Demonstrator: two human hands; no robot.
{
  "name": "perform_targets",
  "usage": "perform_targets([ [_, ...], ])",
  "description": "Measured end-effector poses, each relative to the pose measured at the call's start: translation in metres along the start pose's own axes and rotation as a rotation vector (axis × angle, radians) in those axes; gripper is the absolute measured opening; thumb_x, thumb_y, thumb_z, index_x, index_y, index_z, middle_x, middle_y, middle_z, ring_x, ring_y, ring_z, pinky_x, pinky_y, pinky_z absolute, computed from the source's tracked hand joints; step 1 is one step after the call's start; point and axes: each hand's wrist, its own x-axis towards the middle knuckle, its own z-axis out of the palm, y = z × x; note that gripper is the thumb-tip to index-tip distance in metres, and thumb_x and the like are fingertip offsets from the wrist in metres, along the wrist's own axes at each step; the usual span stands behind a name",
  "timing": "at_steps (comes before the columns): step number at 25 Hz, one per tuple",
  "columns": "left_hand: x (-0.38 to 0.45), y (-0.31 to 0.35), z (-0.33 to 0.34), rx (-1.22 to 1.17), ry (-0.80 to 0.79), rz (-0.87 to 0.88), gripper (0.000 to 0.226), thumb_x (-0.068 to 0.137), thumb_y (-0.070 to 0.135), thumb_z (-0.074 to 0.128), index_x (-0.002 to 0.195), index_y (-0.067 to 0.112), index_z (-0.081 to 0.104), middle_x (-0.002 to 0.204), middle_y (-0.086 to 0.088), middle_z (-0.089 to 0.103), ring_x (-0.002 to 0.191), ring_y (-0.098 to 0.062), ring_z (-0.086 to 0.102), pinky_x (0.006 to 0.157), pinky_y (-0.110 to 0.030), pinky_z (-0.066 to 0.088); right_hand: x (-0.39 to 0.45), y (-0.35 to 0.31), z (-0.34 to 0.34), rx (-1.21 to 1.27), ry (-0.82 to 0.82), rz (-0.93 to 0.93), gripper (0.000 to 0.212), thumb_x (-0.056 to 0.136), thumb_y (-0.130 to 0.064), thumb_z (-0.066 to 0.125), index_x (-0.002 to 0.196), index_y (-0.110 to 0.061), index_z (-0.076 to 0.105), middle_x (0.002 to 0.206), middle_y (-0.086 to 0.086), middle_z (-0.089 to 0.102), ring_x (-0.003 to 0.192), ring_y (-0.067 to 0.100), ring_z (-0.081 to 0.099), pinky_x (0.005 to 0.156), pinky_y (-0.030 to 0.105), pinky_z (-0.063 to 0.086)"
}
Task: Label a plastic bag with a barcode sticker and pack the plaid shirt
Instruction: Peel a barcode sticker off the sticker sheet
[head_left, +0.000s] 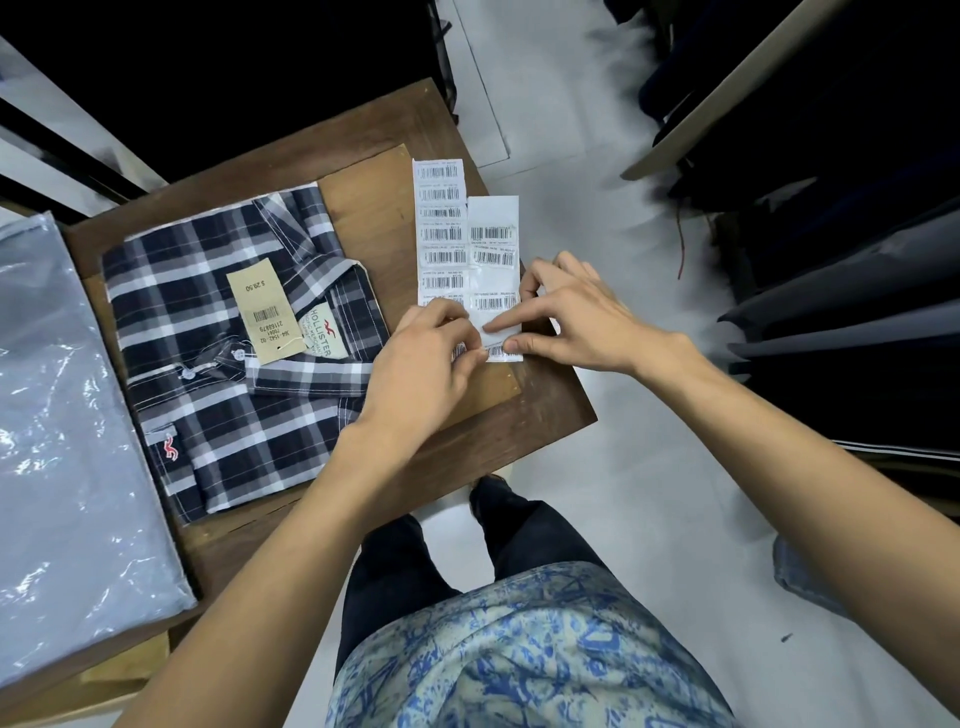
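A dark brown wooden counter (545, 410) carries a lighter brown board (374, 192) set into its top, and it stands on a pale grey floor (597, 467). Dark garments on a rack (831, 322) fill the room's right side. The folded navy, grey and white plaid shirt (218, 374) lies flat on the counter's left half, a beige price tag (262, 312) resting on its chest. Just beside it, at the left edge, lies a stack of clear plastic bags (67, 426) (glossy, with a greyish cast). Two white strips of barcode stickers (441, 228) lie side by side on the board, to the right of the shirt. The left hand (426, 364) pinches a sticker at the near end of the right-hand strip. The right hand (566, 317) presses that strip down, its index finger and thumb on the paper.
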Motion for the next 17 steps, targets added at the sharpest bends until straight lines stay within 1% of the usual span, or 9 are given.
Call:
perform_targets([
  [4, -0.001, 0.001, -0.002, -0.012, -0.005, -0.009, 0.013, 0.093, 0.034, 0.068, 0.095, 0.022, 0.071, 0.119, 0.007, 0.062, 0.113, -0.021, 0.053, 0.087, -0.034, 0.047, -0.001, -0.001, 0.001, -0.056, 0.02, -0.02, 0.032, 0.091, -0.055, 0.067, 0.12, -0.045, 0.072, 0.1, -0.005, 0.049, 0.095, 0.018, 0.038, 0.086, 0.037, 0.036],
  [9, 0.0, 0.005, -0.004, -0.044, -0.025, -0.033, 0.015, 0.094, 0.036, 0.067, 0.094, 0.022, 0.07, 0.121, 0.005, 0.061, 0.115, -0.021, 0.052, 0.09, -0.03, 0.042, -0.011, -0.002, 0.008, -0.103, 0.13, -0.119, 0.018, 0.095, -0.044, 0.067, 0.1, -0.029, 0.075, 0.099, -0.002, 0.058, 0.093, 0.022, 0.046, 0.078, 0.036, 0.038],
  [11, 0.001, 0.006, -0.004, -0.036, -0.034, -0.03, 0.015, 0.093, 0.038, 0.066, 0.094, 0.023, 0.07, 0.12, 0.004, 0.062, 0.115, -0.022, 0.052, 0.092, -0.033, 0.044, -0.014, -0.003, 0.014, -0.101, 0.164, -0.139, 0.018, 0.096, -0.039, 0.067, 0.098, -0.022, 0.074, 0.098, 0.0, 0.061, 0.092, 0.022, 0.047, 0.079, 0.036, 0.042],
  [14, 0.002, 0.006, -0.005, -0.042, -0.043, -0.029, 0.014, 0.093, 0.037, 0.066, 0.093, 0.023, 0.069, 0.119, 0.004, 0.062, 0.114, -0.025, 0.052, 0.097, -0.045, 0.046, -0.019, -0.004, 0.025, -0.083, 0.252, -0.146, 0.018, 0.099, -0.029, 0.064, 0.098, -0.013, 0.072, 0.097, 0.005, 0.064, 0.09, 0.025, 0.05, 0.081, 0.039, 0.049],
  [17, 0.0, 0.007, -0.006, -0.026, -0.057, -0.026, 0.013, 0.093, 0.038, 0.066, 0.094, 0.025, 0.068, 0.118, 0.004, 0.063, 0.112, -0.026, 0.053, 0.096, -0.048, 0.047, -0.027, -0.009, 0.036, -0.073, 0.329, -0.173, 0.015, 0.101, -0.021, 0.063, 0.097, -0.009, 0.071, 0.095, 0.006, 0.067, 0.085, 0.028, 0.055, 0.082, 0.038, 0.051],
])
